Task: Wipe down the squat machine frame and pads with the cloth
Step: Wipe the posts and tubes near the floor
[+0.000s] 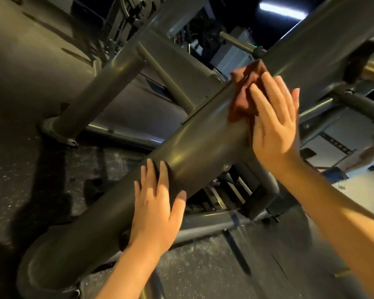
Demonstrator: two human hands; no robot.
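Observation:
A thick grey tube of the squat machine frame (194, 145) runs diagonally from lower left to upper right. A reddish-brown cloth (244, 91) lies bunched on the tube's upper part. My right hand (272, 121) lies flat on the cloth with straight fingers, pressing it against the tube. My left hand (158, 201) rests flat on the tube lower down, its fingers spread and straight, apart from the cloth. No pad is clearly in view.
Other grey frame tubes (108, 76) cross behind at the left and bolt to the dark rubber floor (20, 169). Steel bars and steps (235, 195) sit below the main tube. A person (358, 156) stands at the far right.

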